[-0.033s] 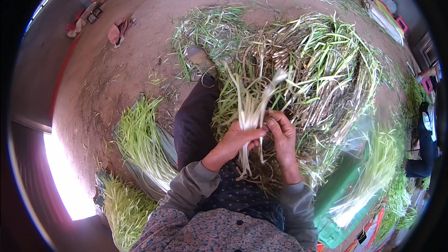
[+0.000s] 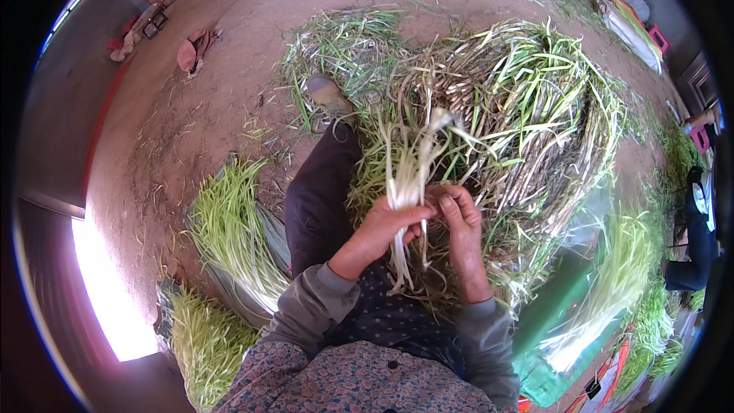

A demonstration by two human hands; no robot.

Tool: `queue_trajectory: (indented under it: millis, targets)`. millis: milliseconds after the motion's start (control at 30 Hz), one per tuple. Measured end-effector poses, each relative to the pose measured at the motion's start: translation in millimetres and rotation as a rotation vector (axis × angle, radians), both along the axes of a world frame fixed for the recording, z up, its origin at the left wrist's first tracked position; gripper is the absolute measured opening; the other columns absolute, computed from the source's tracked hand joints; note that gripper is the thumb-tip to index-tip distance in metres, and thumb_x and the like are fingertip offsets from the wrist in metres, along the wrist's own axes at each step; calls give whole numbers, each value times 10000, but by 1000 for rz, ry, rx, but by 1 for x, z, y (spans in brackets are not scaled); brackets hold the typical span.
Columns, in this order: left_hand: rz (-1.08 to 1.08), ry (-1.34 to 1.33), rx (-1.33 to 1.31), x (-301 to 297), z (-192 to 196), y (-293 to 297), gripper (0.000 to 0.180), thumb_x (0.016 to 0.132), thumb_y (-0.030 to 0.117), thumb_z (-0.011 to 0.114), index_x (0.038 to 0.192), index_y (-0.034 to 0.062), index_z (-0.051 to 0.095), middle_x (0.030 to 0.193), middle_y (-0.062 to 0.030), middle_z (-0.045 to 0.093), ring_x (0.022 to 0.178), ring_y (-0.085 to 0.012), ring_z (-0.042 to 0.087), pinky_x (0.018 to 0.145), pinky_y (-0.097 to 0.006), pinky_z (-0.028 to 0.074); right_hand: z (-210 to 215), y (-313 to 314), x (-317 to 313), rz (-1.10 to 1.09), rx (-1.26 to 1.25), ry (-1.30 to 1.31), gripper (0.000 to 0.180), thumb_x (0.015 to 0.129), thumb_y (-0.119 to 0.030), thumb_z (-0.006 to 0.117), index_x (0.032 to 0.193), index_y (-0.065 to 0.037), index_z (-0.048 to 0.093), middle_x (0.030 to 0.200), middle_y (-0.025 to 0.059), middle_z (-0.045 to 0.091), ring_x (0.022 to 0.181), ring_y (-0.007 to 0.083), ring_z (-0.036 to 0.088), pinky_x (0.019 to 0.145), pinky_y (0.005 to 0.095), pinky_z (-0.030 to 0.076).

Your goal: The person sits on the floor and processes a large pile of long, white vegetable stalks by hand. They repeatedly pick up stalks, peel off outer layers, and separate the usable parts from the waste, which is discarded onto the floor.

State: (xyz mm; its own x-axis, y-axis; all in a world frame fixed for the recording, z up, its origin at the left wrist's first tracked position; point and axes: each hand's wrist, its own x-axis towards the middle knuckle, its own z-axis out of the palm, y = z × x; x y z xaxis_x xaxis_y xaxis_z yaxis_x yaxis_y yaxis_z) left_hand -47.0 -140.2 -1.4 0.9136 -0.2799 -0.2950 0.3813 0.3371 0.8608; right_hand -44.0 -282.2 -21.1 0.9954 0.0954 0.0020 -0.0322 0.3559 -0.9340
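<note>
A bunch of white-stemmed greens (image 2: pixel 405 183) stands upright in my left hand (image 2: pixel 386 229), whose fingers wrap round its middle. The pale upper ends fan out, some bending right, and thin ends hang below the fist. Close against it on the right, my right hand (image 2: pixel 460 222) is closed, thumb pressed to the fingers; what they pinch, if anything, is hidden. Beyond both hands lies a large heap of long green and brownish stalks (image 2: pixel 527 99), some dry and muddy.
Bundles of pale green stalks lie at the left (image 2: pixel 233 222), at the lower left (image 2: pixel 206 344) and on a green plastic-covered block (image 2: pixel 547 336) at the right. Loose trimmings (image 2: pixel 344 46) surround my shoe (image 2: pixel 330 96). A person's dark-clothed leg (image 2: pixel 686 260) shows at the far right.
The pale upper ends of the bunch have swung slightly left and spread. My right hand has shifted a little left and down; my left hand stays nearly in place.
</note>
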Motion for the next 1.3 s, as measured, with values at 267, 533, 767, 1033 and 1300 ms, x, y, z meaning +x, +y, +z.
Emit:
queue_trajectory:
  millis: [267,533,767,1033,1300]
  targets:
    - [57,76,-26,0,-22,22,125,787,120,600,837,6,592,732,-98,619,525,-96,550,405,-199,370,-17,-29,-73,332,-136,276,253,878,-172,485,1058,-1,534,599,-4,522,488,57,478,447,172,388]
    - [202,154,-33,3,-23,24,118,796,79,578,849,-23,601,706,-111,621,518,-108,559,414,-202,403,-24,-49,-84,210,-145,261,201,864,-167,521,943,15,555,653,46,570,542,99,531,540,222,451]
    - [310,-6,-89,11,3,45,114,778,94,606,826,-9,600,704,-108,618,522,-111,571,408,-190,414,-20,-60,-80,162,-222,109,150,852,-109,529,914,20,573,683,73,609,587,125,584,532,230,473]
    - [413,-74,22,28,28,69,182,756,136,638,866,7,573,713,-123,614,552,-143,595,438,-237,470,-8,-161,-101,-345,-1166,70,79,742,-30,609,810,-26,570,732,46,593,600,141,559,545,254,463]
    - [351,-176,36,12,11,28,118,762,80,632,828,-5,584,665,-101,612,534,-137,574,415,-219,413,30,-8,-37,-109,-876,-439,391,695,-136,698,1030,-5,543,830,149,607,550,184,600,436,291,487]
